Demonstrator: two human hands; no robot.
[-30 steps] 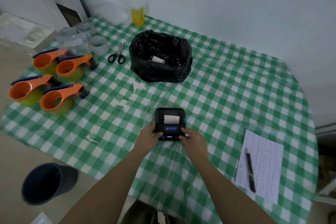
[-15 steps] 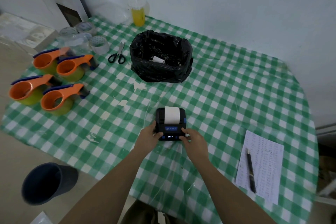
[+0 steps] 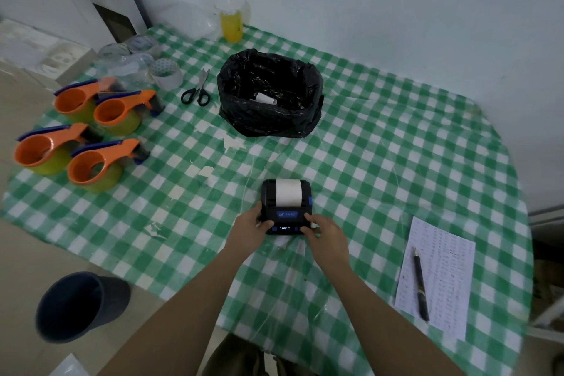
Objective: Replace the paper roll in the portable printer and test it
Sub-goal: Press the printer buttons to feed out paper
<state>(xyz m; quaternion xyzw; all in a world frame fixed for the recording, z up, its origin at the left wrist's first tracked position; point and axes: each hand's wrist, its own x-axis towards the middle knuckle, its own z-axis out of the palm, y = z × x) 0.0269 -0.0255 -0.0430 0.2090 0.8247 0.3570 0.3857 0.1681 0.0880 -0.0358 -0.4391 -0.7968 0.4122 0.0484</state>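
Testing step, I'd say: both hands' fingers [image 3: 265, 224] clasp the printer [image 3: 286, 207]; paper [image 3: 287, 192] feeds out beyond them, needing tearing next.

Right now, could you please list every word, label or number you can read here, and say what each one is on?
None can be quoted.
Printer, blue label: pale marks, too blurred to read.
Printer's small lit display: glowing characters, too small to read.
Paper sheet under the pen: rows of handwriting, too small to read.
Strip of paper coming out of the printer: blank.
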